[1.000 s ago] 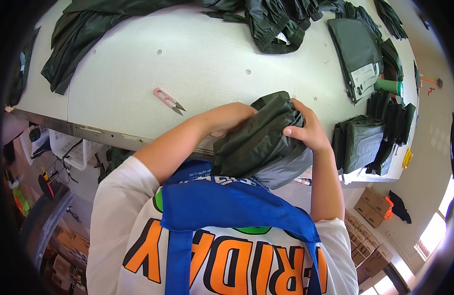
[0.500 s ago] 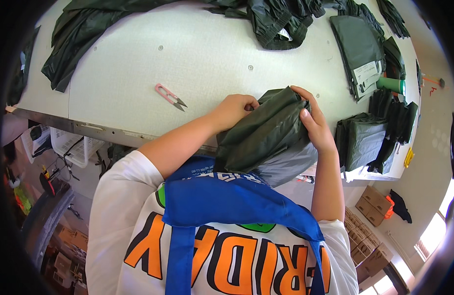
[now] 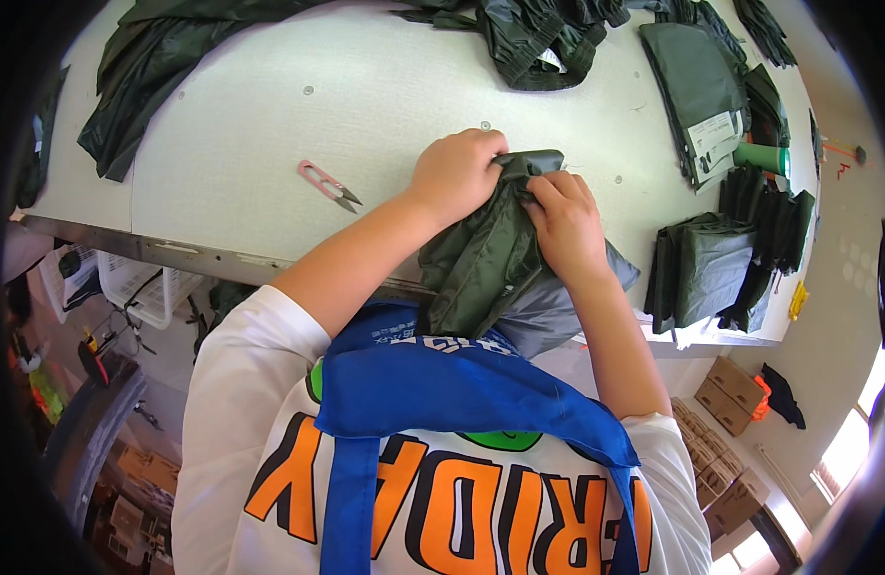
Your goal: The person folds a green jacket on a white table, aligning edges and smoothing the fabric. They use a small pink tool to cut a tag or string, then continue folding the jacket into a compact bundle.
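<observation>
A dark green, shiny garment [image 3: 481,254] hangs bunched over the near edge of the white table [image 3: 241,144], its lower part against my blue apron [image 3: 462,383]. My left hand [image 3: 459,172] pinches its upper edge on the left. Close beside it, my right hand [image 3: 565,216] is closed on the gathered fabric at the upper right. Both sets of fingertips are partly hidden in the folds. A greyish part of the cloth [image 3: 548,311] shows below my right wrist. Pink-handled thread snips [image 3: 329,186] lie on the table left of my left forearm.
More dark green garments [image 3: 164,77] lie along the far left, and another with a gathered edge [image 3: 543,48] at the back. Folded pieces [image 3: 687,91], a green cylinder [image 3: 764,158] and a folded stack [image 3: 701,268] stand at right. White baskets [image 3: 140,283] sit below the table, left.
My left hand has moved up and right along the garment. The right hand has turned from holding its side to gripping the upper edge, and the cloth is now more gathered.
</observation>
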The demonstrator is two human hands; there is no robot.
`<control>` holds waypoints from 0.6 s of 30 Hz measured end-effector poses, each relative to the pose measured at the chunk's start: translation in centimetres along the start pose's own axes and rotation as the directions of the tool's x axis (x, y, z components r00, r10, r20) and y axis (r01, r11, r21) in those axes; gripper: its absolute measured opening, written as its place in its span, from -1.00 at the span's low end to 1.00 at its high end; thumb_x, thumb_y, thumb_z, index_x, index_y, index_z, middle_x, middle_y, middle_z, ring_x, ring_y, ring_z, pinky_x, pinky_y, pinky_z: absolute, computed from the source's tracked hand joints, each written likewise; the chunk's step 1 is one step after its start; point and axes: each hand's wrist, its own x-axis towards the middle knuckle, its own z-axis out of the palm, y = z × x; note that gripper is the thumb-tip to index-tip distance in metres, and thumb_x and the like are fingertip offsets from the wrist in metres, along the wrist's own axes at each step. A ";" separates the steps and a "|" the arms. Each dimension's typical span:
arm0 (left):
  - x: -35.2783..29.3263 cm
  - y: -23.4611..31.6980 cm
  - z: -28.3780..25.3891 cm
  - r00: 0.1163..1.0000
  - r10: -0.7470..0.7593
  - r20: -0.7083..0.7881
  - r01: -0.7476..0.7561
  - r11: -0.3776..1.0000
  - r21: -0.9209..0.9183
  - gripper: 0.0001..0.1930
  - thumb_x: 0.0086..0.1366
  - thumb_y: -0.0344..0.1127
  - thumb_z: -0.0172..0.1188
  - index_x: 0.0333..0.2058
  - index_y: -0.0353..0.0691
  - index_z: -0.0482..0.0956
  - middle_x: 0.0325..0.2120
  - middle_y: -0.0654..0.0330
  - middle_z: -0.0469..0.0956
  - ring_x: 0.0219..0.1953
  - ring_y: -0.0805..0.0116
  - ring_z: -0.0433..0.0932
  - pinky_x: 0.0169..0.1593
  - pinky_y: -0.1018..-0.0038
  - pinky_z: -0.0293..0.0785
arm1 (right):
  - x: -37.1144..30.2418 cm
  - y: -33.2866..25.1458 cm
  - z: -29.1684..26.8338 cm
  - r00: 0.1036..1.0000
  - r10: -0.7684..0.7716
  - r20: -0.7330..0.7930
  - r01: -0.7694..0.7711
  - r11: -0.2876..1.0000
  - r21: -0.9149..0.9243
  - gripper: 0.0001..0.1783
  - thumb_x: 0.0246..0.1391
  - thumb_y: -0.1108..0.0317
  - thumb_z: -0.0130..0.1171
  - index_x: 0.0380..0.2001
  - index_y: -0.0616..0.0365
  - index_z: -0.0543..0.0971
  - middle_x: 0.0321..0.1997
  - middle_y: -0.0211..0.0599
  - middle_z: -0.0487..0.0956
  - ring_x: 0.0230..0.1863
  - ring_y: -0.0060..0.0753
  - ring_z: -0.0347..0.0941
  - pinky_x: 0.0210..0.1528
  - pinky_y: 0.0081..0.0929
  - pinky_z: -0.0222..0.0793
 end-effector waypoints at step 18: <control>0.0 1.5 -0.5 0.978 0.203 0.041 -0.207 0.955 0.211 -0.88 0.08 -0.38 0.20 -0.42 -0.17 0.44 -0.60 0.16 0.48 -0.57 0.14 0.52 -0.52 0.31 0.43 | -0.2 2.7 2.5 0.979 0.033 -0.200 -0.043 0.998 -0.044 -0.49 -0.21 0.38 0.38 -0.15 0.16 0.39 -0.19 -0.18 0.45 -0.14 -0.12 0.40 -0.09 -0.25 0.35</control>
